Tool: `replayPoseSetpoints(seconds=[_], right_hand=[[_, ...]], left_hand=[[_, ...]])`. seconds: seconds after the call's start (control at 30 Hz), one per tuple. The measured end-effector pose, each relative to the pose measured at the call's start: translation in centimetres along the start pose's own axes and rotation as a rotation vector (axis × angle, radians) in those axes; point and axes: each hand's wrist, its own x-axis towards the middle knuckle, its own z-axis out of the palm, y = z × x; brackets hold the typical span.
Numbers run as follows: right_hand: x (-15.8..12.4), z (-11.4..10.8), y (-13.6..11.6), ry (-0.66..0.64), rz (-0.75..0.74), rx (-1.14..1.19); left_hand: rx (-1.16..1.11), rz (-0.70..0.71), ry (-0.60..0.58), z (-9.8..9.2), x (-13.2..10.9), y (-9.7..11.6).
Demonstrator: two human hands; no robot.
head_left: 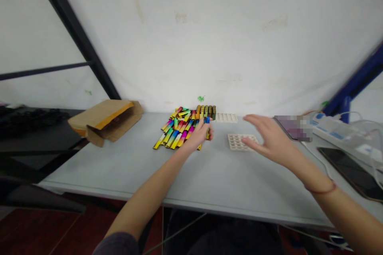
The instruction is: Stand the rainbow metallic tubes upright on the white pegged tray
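Note:
My left hand (202,133) is closed around a shiny tube (207,120) with a blue end and gold lower part, held upright. Just left of it, many loose metallic tubes (176,137) in gold, pink, blue and green lie in a pile. Behind the hand, several gold and dark tubes (206,110) stand upright in rows. My right hand (271,139) is open and holds nothing, thumb and fingers apart. It hovers at the right side of a white tray (237,143) with rows of round holes, hiding part of it.
A second white tray (226,118) lies by the wall. An open brown paper bag (104,119) rests at the table's left. On the right are a dark phone (350,169), a purplish flat device (289,127), and a white power strip (344,133) with cables.

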Motion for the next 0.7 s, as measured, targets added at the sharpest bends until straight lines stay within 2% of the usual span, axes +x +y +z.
replayPoseSetpoints(seconds=[0.07, 0.13, 0.17, 0.3, 0.5, 0.7], right_hand=[[-0.2, 1.4, 0.5, -0.126, -0.011, -0.053], [-0.2, 3.0, 1.2, -0.277, 0.045, -0.086], [-0.1, 3.6, 1.5, -0.299, 0.051, -0.065], [0.7, 4.6, 1.2, -0.294, -0.047, 0.004], [1.1, 5.1, -1.6, -0.289, 0.041, -0.024], [0.5, 5.7, -1.7, -0.264, 0.044, -0.031]], left_hand=[[-0.138, -0.028, 0.009, 0.3, 0.1, 0.1], [-0.235, -0.087, 0.009, 0.4, 0.2, 0.2], [-0.271, -0.123, 0.007, 0.4, 0.2, 0.2], [-0.358, -0.184, 0.021, 0.2, 0.2, -0.1], [-0.341, -0.186, 0.099, 0.3, 0.1, -1.2], [-0.326, -0.174, 0.168, 0.9, -0.1, -1.7]])
